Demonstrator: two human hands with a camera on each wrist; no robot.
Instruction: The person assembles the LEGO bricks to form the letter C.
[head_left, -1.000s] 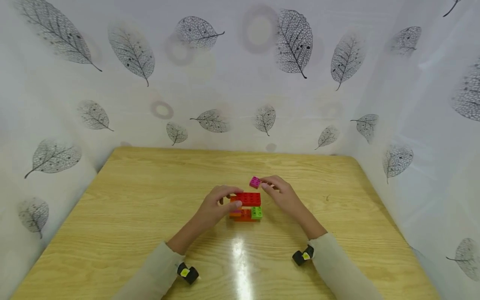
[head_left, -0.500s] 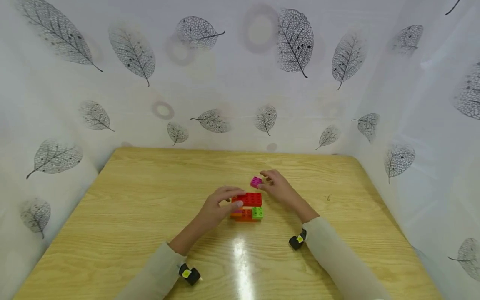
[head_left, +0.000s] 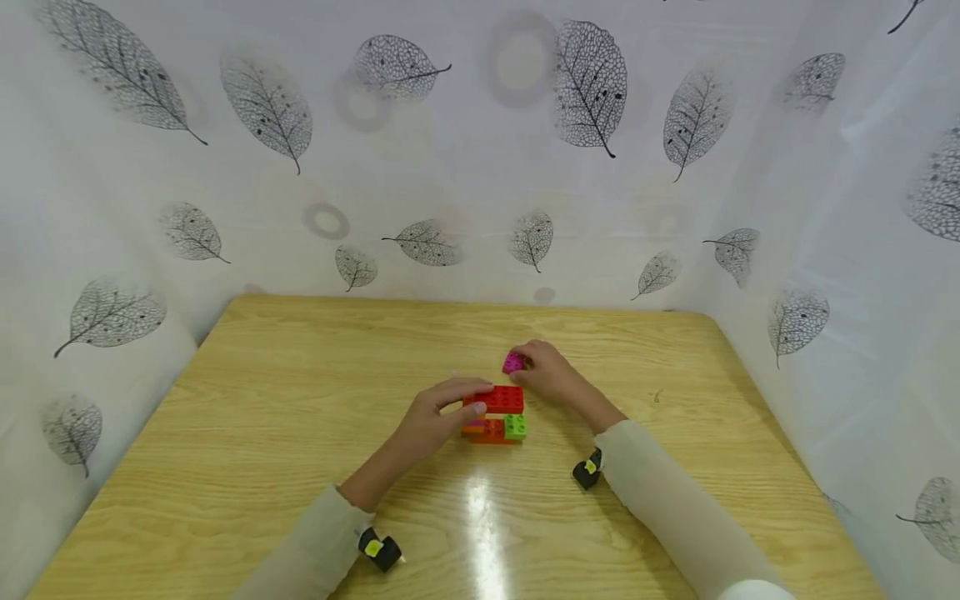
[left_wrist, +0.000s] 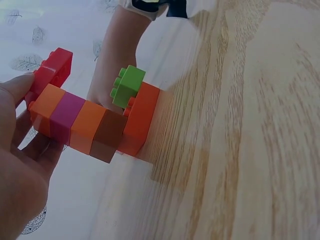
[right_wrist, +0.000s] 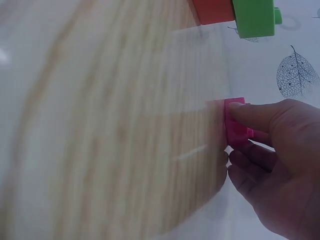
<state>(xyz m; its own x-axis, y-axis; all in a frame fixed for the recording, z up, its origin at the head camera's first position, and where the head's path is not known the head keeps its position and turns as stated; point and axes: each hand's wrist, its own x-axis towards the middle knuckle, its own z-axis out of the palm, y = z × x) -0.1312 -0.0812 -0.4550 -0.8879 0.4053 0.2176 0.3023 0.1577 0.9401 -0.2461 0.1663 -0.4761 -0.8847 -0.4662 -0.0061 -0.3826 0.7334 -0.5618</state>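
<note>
My left hand [head_left: 433, 421] grips the top of a stack of toy building bricks, thumb on the near side and fingers over the far side. In the left wrist view, the column has an orange brick [left_wrist: 47, 109], a purple brick [left_wrist: 68, 119], another orange one and a brown brick [left_wrist: 108, 135]. A long red brick [left_wrist: 56, 68] juts out on top; an orange-red base brick [left_wrist: 142, 117] bears a green brick [left_wrist: 129, 86]. Beyond the stack, my right hand [head_left: 549, 372] pinches a small pink brick [right_wrist: 236, 122] that sits on the tabletop, studs turned up.
A wooden table [head_left: 300, 358] lies under everything. Pale curtains with a leaf print [head_left: 588, 87] stand behind it and at both sides. Each wrist wears a small black camera [head_left: 379, 550] at the sleeve cuff.
My right hand has moved in over the pink brick, and its fingers have closed on it. The left hand has kept its grip on the stack, nearly still.
</note>
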